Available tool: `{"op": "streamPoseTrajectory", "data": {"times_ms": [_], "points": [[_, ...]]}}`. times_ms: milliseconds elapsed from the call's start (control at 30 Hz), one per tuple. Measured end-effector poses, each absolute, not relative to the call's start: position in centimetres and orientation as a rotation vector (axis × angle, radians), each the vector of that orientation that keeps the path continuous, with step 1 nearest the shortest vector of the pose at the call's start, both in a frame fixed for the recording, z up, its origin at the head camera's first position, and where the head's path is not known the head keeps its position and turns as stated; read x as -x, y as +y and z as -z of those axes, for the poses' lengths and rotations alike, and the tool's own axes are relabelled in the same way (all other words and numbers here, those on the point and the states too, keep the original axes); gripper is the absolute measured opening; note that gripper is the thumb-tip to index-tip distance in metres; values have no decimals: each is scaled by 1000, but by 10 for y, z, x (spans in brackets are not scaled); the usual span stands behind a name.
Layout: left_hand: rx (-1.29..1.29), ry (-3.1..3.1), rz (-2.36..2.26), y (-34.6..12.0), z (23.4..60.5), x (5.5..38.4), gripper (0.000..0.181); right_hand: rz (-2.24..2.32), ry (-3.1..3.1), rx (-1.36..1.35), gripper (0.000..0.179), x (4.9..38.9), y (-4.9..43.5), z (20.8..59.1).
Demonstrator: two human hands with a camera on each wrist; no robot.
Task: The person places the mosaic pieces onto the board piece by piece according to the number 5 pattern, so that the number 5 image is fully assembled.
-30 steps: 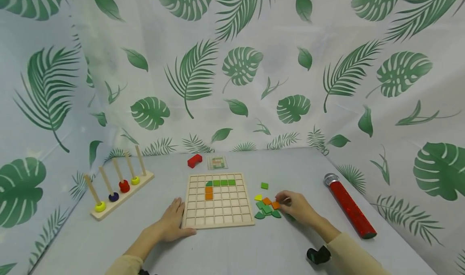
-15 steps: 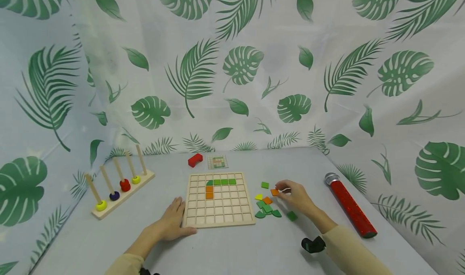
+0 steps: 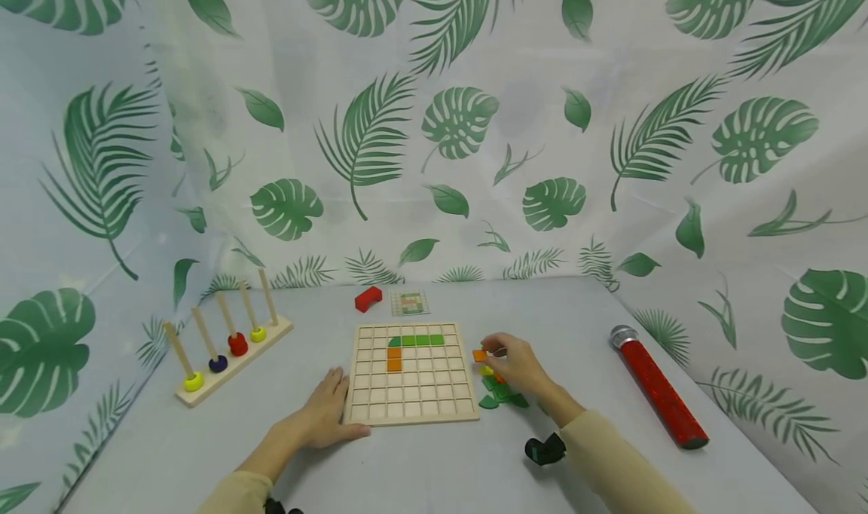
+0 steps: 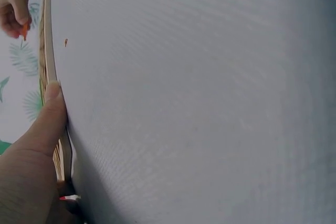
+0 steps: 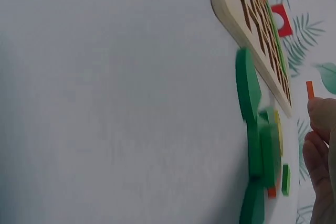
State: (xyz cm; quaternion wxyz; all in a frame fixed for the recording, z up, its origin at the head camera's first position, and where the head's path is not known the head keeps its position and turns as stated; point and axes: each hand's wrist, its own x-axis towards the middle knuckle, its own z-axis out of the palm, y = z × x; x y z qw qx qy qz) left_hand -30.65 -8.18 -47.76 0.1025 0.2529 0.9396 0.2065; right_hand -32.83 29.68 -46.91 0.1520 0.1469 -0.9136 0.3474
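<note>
A wooden grid board (image 3: 411,415) lies on the table, with one green quarter-round tile (image 3: 395,342), several green square tiles (image 3: 422,341) and two orange square tiles (image 3: 395,359) in its cells. At its near left corner rests my left hand (image 3: 325,410), fingers straight along the side and thumb (image 4: 48,116) against the front edge. Right of the board, my right hand (image 3: 517,363) pinches an orange square tile (image 3: 480,356) between thumb and fingertips, raised above the table. Below that hand sits a loose pile of green tiles (image 3: 500,390), with a yellow tile (image 3: 486,371) partly hidden.
A small pattern card (image 3: 410,303) and a red arch block (image 3: 368,299) lie behind the board. On the left stands a peg stand (image 3: 237,367) with coloured rings. A red microphone (image 3: 659,390) lies at the right.
My right hand has lifted the orange tile from the pile and carried it left toward the board's right edge. The left hand stays at the board's corner.
</note>
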Motion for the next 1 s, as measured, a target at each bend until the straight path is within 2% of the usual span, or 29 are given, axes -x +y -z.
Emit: {"op": "streamPoseTrajectory", "data": {"times_ms": [667, 1000], "points": [[-705, 2777, -596, -80, 473, 304, 105, -1022, -2689, -505, 25, 348, 236, 469], [-699, 2784, -569, -79, 473, 305, 106, -1030, -2663, -673, 22, 353, 210, 474]]}}
